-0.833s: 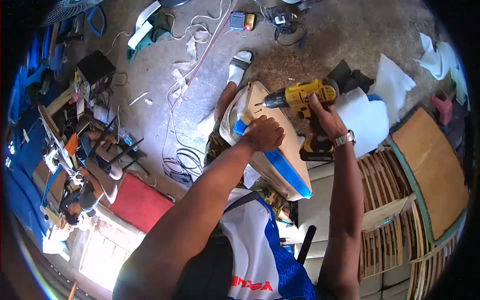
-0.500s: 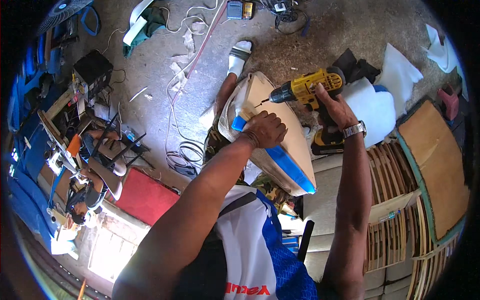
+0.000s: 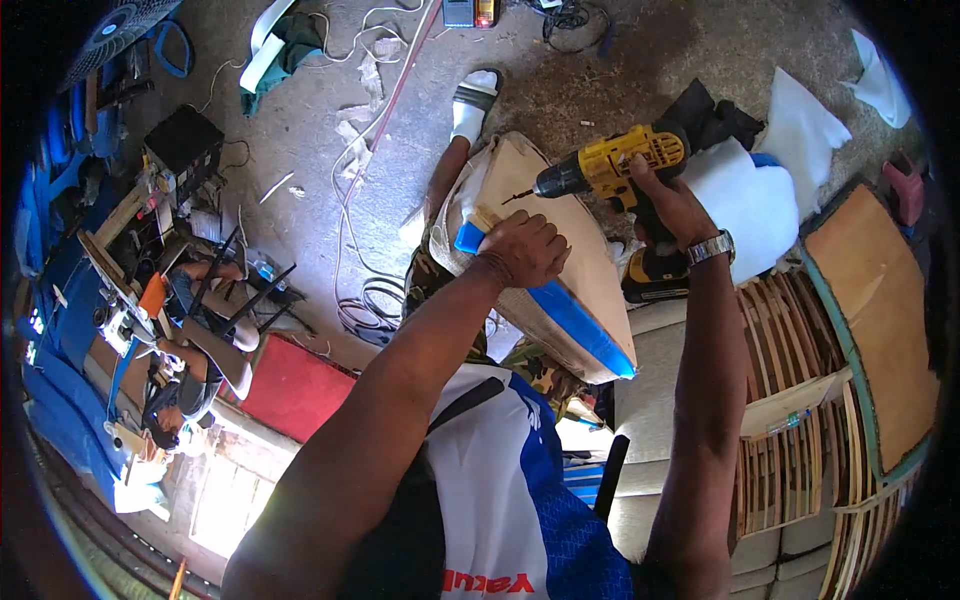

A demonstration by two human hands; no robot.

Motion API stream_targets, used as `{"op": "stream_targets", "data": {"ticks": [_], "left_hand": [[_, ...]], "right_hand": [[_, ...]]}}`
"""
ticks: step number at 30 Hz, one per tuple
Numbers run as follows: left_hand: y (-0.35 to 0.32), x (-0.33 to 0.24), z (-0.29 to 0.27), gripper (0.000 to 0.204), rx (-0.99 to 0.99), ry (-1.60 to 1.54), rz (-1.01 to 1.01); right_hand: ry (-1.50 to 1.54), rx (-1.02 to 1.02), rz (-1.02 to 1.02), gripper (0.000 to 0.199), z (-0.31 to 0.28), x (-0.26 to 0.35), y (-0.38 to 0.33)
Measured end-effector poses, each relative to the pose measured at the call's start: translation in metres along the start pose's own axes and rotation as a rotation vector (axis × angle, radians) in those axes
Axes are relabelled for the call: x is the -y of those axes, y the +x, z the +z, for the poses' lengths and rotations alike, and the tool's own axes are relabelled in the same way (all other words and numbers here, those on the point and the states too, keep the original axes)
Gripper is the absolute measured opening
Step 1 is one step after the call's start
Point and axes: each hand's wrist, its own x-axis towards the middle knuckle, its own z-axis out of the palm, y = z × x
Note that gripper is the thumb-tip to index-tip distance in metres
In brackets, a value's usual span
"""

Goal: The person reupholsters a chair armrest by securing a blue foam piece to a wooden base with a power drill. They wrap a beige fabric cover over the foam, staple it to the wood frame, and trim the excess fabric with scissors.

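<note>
My right hand [image 3: 672,208] is wrapped round the grip of a yellow and black cordless drill [image 3: 635,160], its battery low beside the wrist. The drill's thin bit [image 3: 517,196] points left, its tip just above a small pale wooden piece [image 3: 484,218]. A tan, wedge-shaped padded panel [image 3: 590,262] with blue edging [image 3: 580,325] lies across my lap. On its left edge, my left hand [image 3: 525,248] is closed into a fist beside the wooden piece. The fist hides whatever its fingers grip.
White padding [image 3: 745,215] lies right of the panel, near slatted wooden frames [image 3: 780,470] and a brown board [image 3: 870,320]. Cables [image 3: 365,300] run over the floor at left. A person [image 3: 185,350] sits by a sewing machine beyond the red surface [image 3: 295,390].
The drill has shifted slightly left, and its bit now sits a little higher in the picture. My left fist keeps its place on the panel, while the view has tilted slightly.
</note>
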Motion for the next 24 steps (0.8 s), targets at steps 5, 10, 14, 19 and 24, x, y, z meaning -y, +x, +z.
{"op": "stream_targets", "data": {"ticks": [5, 10, 14, 19, 24], "left_hand": [[0.002, -0.001, -0.003, 0.016, 0.017, 0.003, -0.007], [0.001, -0.002, -0.001, 0.016, 0.041, 0.002, -0.019], [0.003, -0.004, -0.008, 0.016, 0.100, -0.011, -0.030], [-0.001, -0.002, 0.001, 0.014, 0.103, -0.051, -0.061], [0.000, -0.003, -0.002, 0.014, 0.107, -0.007, -0.052]], "right_hand": [[-0.057, 0.044, 0.097, 0.074, -0.008, -0.002, 0.005], [-0.099, 0.004, 0.034, 0.067, -0.005, 0.001, 0.005], [-0.198, 0.022, -0.115, 0.059, 0.004, -0.012, 0.018], [-0.123, 0.063, -0.095, 0.053, -0.001, -0.008, 0.001], [-0.018, 0.058, -0.087, 0.055, -0.016, -0.022, -0.002]]}}
